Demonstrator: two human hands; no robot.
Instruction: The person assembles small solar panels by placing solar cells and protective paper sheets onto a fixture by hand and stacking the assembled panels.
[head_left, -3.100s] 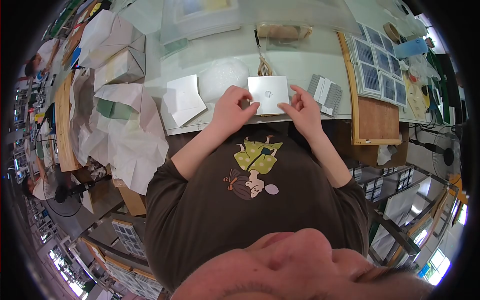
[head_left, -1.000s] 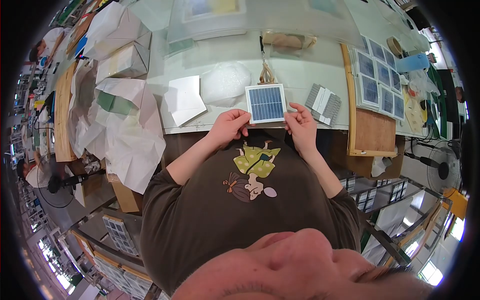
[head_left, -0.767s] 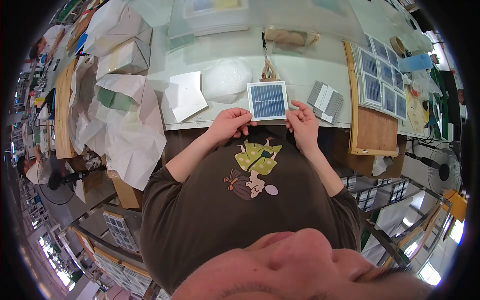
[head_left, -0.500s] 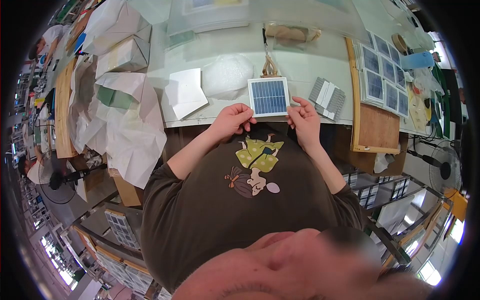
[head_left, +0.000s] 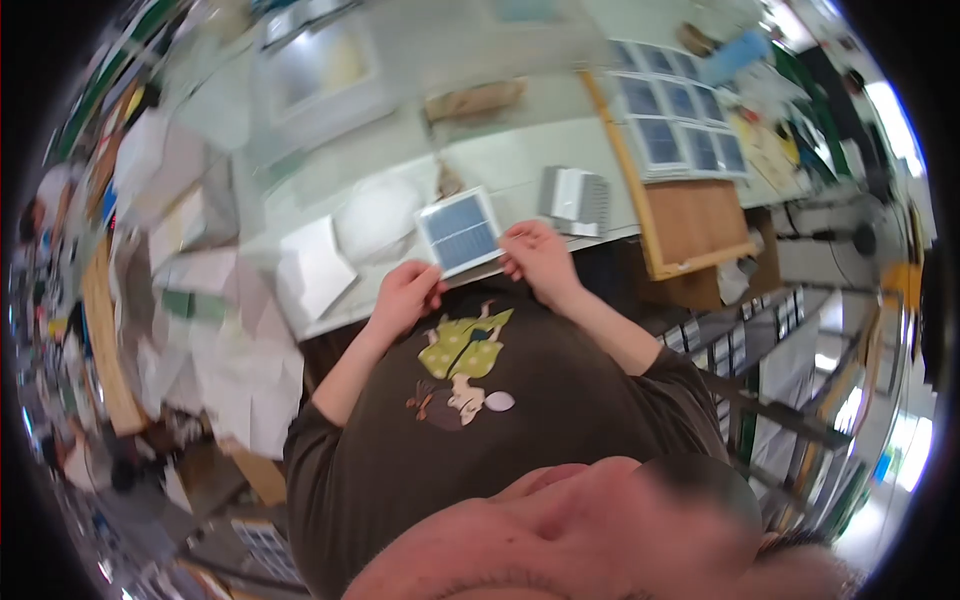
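A small solar panel (head_left: 460, 234) with a white frame and blue cells is tilted at the front edge of the table. My left hand (head_left: 405, 294) pinches its lower left corner, fingers curled. On the opposite side my right hand (head_left: 541, 262) grips the lower right edge between thumb and fingers. Just behind the panel lies a tan bundle of leads (head_left: 447, 180). A clear bubble-wrap bag (head_left: 380, 213) rests to the left, beside white card sheets (head_left: 316, 266). Right of the panel sits a grey ribbed piece with a white band (head_left: 574, 197).
A wood-edged board (head_left: 698, 220) at the right carries rows of solar panels (head_left: 664, 98). Crumpled white wrapping (head_left: 235, 355) hangs over the left side. Translucent plastic boxes (head_left: 325, 75) stand at the back, near a brown wrapped bundle (head_left: 475, 101). Another person is at far left.
The whole view has turned and shifted, so the table appears slanted and blurred. Both hands stay on the solar panel's lower edges.
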